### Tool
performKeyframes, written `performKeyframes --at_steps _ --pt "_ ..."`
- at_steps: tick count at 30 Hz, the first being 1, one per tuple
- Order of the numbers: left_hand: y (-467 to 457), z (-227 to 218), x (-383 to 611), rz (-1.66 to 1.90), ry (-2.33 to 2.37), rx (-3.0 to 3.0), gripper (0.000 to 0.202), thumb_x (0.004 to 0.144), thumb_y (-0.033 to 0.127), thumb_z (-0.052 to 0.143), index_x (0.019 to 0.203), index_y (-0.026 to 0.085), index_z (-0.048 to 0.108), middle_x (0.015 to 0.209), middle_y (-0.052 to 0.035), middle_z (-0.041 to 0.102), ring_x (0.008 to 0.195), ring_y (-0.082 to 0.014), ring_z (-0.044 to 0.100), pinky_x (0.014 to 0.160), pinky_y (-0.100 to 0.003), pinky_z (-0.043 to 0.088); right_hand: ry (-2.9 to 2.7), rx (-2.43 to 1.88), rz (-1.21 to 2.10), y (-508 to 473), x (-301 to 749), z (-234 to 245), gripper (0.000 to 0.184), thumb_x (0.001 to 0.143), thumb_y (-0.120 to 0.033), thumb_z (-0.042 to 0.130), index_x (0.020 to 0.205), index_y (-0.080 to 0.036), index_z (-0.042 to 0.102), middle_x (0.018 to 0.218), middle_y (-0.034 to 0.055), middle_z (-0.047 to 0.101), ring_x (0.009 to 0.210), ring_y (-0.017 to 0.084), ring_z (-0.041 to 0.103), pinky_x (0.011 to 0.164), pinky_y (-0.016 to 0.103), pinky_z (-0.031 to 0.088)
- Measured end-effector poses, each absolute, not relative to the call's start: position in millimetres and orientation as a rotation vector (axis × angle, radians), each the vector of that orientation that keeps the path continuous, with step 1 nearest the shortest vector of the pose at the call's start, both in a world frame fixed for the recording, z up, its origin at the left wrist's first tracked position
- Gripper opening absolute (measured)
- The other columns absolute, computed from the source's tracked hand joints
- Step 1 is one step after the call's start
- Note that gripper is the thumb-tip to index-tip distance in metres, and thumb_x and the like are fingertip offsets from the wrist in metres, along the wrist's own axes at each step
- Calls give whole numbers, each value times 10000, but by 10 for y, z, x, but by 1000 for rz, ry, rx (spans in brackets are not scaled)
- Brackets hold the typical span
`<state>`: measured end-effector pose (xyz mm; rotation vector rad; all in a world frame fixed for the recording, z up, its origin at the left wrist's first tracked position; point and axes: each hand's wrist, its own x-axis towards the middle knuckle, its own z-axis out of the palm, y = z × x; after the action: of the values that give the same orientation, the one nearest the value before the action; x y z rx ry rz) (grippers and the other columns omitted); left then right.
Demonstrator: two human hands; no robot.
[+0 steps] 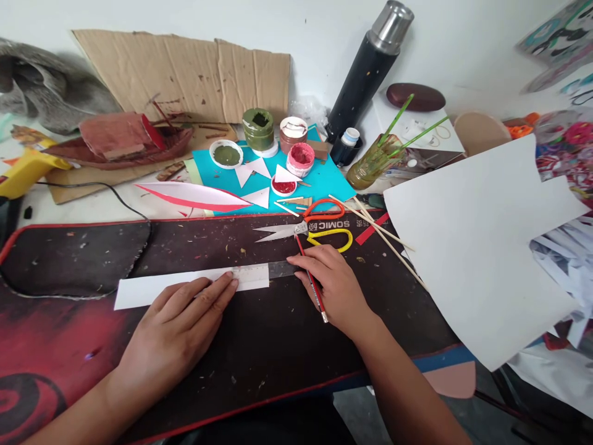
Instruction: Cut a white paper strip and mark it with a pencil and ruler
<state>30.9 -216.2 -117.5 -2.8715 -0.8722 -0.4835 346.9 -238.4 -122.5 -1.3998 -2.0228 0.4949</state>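
A strip of white paper [152, 290] lies on the dark desk mat, with a clear ruler [280, 269] laid along its right part and sticking out past its end. My left hand [178, 324] rests flat on the strip, its fingertips pressing at the ruler's edge. In my right hand [336, 287], thumb and fingers pinch the ruler's right end. That hand also holds a red pencil [315, 288], its eraser end towards me. Just beyond lie scissors [301, 230] with orange and yellow handles, blades spread, close to the pencil's far end.
Paint jars [258, 130] and paper triangles stand on a blue sheet [222, 194]. A model boat [120, 142] sits at left, near a cable [149, 238]. Wooden sticks [393, 244] and a large white sheet [467, 247] lie at right. Behind, a flask [365, 68] leans.
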Motion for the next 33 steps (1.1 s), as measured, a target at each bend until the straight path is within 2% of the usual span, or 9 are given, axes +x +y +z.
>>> performKeyframes --at_steps 8,15,22,26,33 --pt "-2158 -1166 313 -497 -877 -2887 682 1069 126 559 1728 154 385 1399 -90 793 1118 -275 713 952 -420 543 -2022 -1416 509 -2383 3477 -1230 251 1132 -172 622 1337 -256 740 1165 99 768 1065 275 690 967 472 603" --pt "-2159 -1157 321 -478 -846 -2874 656 1041 82 600 1679 104 447 1384 -109 796 1116 -294 702 959 -436 547 -2023 -1416 508 -2399 3483 -1221 247 1130 -169 622 1329 -249 745 1174 103 771 1081 281 697 976 467 599" --pt "-2156 -1153 323 -500 -876 -2884 720 1052 102 591 1735 150 368 1397 -89 794 1113 -287 719 963 -434 551 -2021 -1420 514 -2405 3483 -1217 253 1133 -176 620 1334 -264 745 1175 96 771 1086 279 702 978 469 601" --pt "-2152 -1140 329 -493 -867 -2884 717 1041 87 599 1724 132 384 1386 -93 799 1111 -289 712 966 -433 549 -2016 -1415 504 -2406 3484 -1219 251 1126 -173 633 1336 -257 742 1180 101 772 1086 282 703 976 473 602" --pt "-2156 -1151 327 -510 -897 -2901 700 1052 105 584 1723 190 407 1402 -73 793 1116 -276 718 971 -422 546 -2020 -1423 515 -2411 3488 -1217 266 1123 -176 633 1342 -279 743 1181 97 775 1087 286 710 974 480 603"
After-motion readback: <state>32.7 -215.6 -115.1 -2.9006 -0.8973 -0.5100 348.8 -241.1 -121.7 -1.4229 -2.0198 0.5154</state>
